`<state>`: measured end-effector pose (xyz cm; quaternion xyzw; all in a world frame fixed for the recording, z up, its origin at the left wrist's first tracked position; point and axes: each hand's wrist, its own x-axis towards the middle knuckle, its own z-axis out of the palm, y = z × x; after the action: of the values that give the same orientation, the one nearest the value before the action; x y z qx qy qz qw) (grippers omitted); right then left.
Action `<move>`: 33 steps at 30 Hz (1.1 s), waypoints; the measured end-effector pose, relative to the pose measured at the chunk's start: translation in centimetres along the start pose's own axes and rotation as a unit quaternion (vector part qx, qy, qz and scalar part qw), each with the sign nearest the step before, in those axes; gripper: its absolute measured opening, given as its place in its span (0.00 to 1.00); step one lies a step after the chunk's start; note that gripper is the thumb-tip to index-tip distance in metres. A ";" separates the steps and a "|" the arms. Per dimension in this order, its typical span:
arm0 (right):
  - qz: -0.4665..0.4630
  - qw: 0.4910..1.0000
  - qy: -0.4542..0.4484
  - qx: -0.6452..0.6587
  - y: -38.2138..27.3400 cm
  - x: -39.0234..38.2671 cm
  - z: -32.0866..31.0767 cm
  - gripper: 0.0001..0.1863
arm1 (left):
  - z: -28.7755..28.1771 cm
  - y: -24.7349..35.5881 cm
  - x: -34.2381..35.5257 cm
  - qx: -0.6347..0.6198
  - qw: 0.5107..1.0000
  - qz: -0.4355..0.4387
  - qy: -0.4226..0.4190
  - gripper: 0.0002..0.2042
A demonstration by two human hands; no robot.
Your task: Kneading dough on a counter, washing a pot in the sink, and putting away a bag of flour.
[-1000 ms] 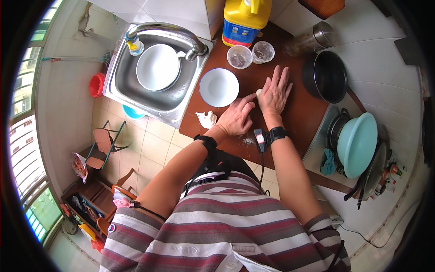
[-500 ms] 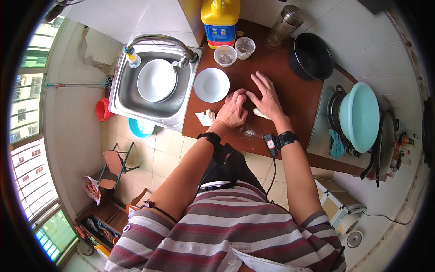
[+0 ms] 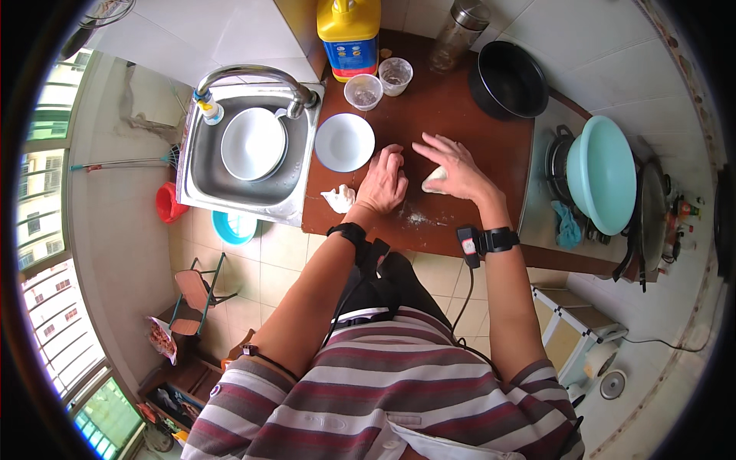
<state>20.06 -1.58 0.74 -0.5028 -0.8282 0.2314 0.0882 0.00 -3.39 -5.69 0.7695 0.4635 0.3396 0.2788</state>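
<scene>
Resting on the reddish-brown worktop, my left hand has its fingers curled inward; whether they hide anything, I cannot tell. My right hand is open, fingers apart and pointing forward and left, just across a narrow gap from the left. The small, rounded, off-white piece of dough sits at the inner side of my right palm, partly covered by it.

I judge this to be the shaping step, rolling or pressing the dough by hand; the next move probably calls for a light, even palm, with the left hand steadying or turning the piece.

A dusting of white flour lies nearer my body, between my wrists. Just beside my left wrist is a crumpled white lump, of what I cannot tell. Ahead of my left hand stands a round white bowl with a thin blue rim, then two clear plastic cups. Ahead and right of my right hand is a deep black pot.

Farthest ahead, a yellow plastic jug wears a blue label; its lettering is too small for me to read.
</scene>
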 end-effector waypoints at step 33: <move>0.124 0.976 0.132 -0.123 -2.3 2.4 7.8 0.28 | -0.1 -0.3 0.1 -0.011 1.000 -0.025 -0.003 0.28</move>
<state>14.12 -2.73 -5.24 -0.6344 -0.7627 0.0685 0.1054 -0.21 -3.12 -5.85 0.7556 0.4779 0.3354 0.2970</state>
